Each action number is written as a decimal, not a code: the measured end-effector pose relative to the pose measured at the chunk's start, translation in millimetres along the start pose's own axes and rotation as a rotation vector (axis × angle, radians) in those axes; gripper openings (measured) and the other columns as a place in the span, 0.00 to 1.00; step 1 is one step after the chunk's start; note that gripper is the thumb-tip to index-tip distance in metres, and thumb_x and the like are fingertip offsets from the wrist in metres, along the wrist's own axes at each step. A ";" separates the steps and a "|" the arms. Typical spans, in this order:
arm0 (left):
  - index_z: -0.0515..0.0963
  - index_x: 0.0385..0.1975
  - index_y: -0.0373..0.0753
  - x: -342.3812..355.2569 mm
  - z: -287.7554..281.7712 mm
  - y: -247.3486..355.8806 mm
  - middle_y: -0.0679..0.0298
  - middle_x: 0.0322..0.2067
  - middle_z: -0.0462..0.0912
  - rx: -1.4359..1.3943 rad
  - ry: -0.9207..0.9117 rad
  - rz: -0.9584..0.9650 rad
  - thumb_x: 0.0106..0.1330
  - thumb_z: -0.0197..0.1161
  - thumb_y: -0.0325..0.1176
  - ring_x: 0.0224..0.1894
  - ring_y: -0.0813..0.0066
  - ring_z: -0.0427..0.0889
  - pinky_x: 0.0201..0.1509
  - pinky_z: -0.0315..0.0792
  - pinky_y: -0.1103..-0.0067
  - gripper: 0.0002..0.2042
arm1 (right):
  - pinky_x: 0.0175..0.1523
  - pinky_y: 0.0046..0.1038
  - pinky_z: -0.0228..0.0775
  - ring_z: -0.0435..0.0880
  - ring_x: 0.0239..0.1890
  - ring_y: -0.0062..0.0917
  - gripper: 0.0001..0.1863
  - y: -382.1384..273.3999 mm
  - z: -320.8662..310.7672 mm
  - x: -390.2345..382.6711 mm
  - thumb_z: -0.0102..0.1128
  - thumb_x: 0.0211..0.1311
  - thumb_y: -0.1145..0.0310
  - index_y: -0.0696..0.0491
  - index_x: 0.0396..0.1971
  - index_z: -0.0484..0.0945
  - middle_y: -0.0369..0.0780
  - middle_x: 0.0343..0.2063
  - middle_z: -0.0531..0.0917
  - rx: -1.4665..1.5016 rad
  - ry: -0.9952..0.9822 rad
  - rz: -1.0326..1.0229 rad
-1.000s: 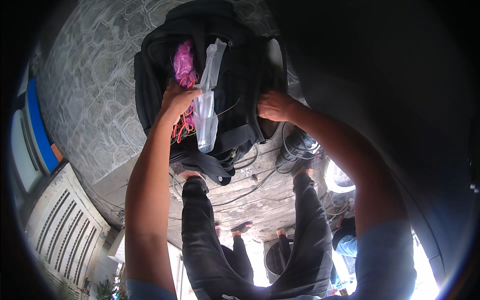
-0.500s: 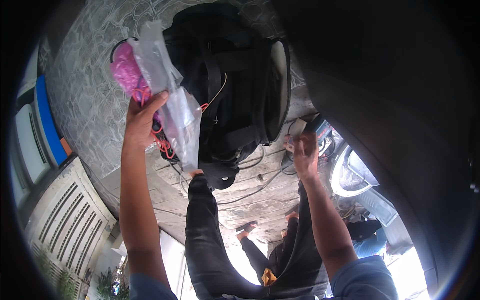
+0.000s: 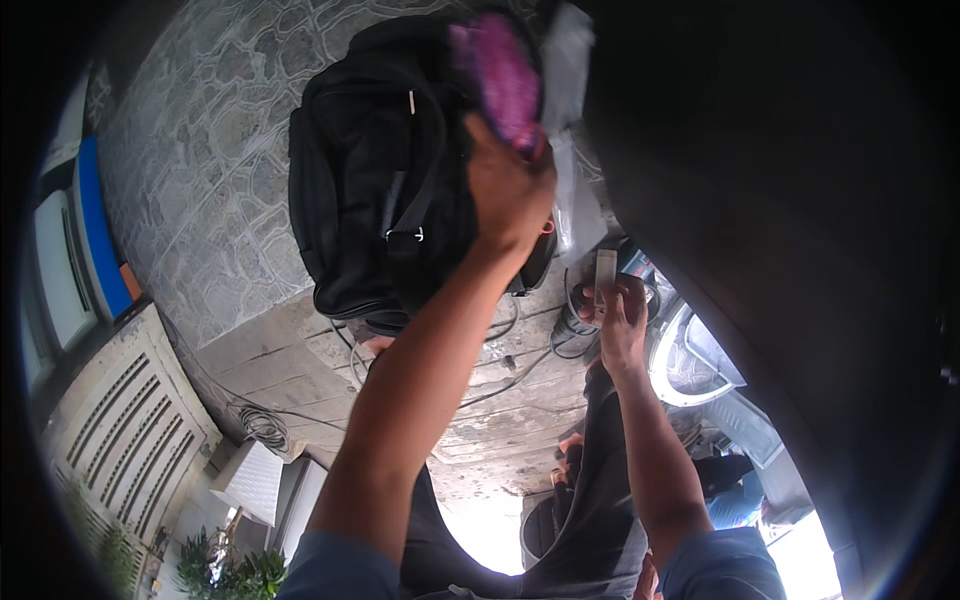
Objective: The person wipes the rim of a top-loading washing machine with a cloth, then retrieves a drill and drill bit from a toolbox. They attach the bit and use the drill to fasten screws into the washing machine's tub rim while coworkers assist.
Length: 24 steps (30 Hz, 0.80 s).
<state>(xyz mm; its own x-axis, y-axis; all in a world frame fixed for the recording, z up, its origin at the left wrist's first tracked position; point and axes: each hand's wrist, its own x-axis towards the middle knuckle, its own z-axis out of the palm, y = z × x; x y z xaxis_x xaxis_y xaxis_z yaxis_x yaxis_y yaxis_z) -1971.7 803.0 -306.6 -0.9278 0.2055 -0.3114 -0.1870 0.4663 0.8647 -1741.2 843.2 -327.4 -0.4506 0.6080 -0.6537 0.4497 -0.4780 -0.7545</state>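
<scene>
My left hand (image 3: 508,190) is closed round a bundle wrapped in shiny pink plastic (image 3: 500,75), blurred by motion. A clear plastic bag (image 3: 568,160) hangs from the same grip, with a bit of red cord beside it. The bundle is over the right side of a large black bag (image 3: 350,170) with straps and a buckle. My right hand (image 3: 624,310), lower and farther right, is closed on a small flat greyish block (image 3: 606,272) that sticks up from the fingers. Right behind that hand lies a dark teal power tool (image 3: 636,262), partly covered.
Dark cables (image 3: 515,380) run across the worn floor (image 3: 400,400). A coil of cable (image 3: 264,425) lies at the left, near a slatted cream panel (image 3: 135,420). Patterned stone-like paving (image 3: 220,180) spreads behind. A large dark surface (image 3: 760,200) fills the right side. Another person's foot (image 3: 570,442) shows below.
My left hand has swung right, carrying the pink bundle and clear plastic bag from the black bag's left side to its right. The small block in my right hand now stands more upright.
</scene>
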 end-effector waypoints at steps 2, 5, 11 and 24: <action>0.55 0.60 0.32 -2.1 22.9 -48.5 0.36 0.46 0.75 0.350 0.013 0.137 0.58 0.68 0.29 0.42 0.36 0.81 0.47 0.77 0.55 0.34 | 0.30 0.24 0.75 0.81 0.26 0.24 0.12 2.7 4.2 0.0 0.52 0.73 0.64 0.58 0.44 0.68 0.45 0.33 0.82 -0.029 0.041 -0.056; 0.53 0.64 0.32 -17.5 28.4 -73.9 0.38 0.48 0.75 0.515 -0.085 0.027 0.61 0.66 0.31 0.46 0.38 0.81 0.52 0.77 0.57 0.35 | 0.29 0.24 0.74 0.79 0.23 0.20 0.15 12.5 9.1 25.7 0.56 0.69 0.64 0.57 0.45 0.66 0.42 0.31 0.82 -0.118 0.108 -0.013; 0.58 0.60 0.29 -11.2 59.1 -98.7 0.39 0.50 0.77 0.677 -0.283 -0.130 0.70 0.56 0.37 0.53 0.38 0.79 0.58 0.75 0.58 0.25 | 0.48 0.40 0.73 0.84 0.42 0.49 0.34 12.9 60.6 120.6 0.74 0.50 0.52 0.60 0.48 0.70 0.55 0.35 0.83 -0.573 0.198 -0.180; 0.67 0.60 0.29 1.4 49.3 -94.6 0.46 0.47 0.80 0.107 -0.500 -0.296 0.62 0.65 0.42 0.46 0.61 0.82 0.45 0.77 0.66 0.31 | 0.54 0.43 0.71 0.81 0.49 0.54 0.34 44.5 27.6 71.0 0.62 0.65 0.47 0.67 0.50 0.71 0.60 0.41 0.82 -0.493 0.164 -0.213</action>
<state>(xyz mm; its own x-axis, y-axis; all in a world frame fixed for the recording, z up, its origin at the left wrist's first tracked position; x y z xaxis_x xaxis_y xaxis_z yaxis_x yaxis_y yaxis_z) -1939.3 801.6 -408.4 -0.5712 0.4225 -0.7038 -0.3568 0.6443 0.6764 -1774.5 847.6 -409.0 -0.4627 0.7682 -0.4425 0.6868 -0.0050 -0.7268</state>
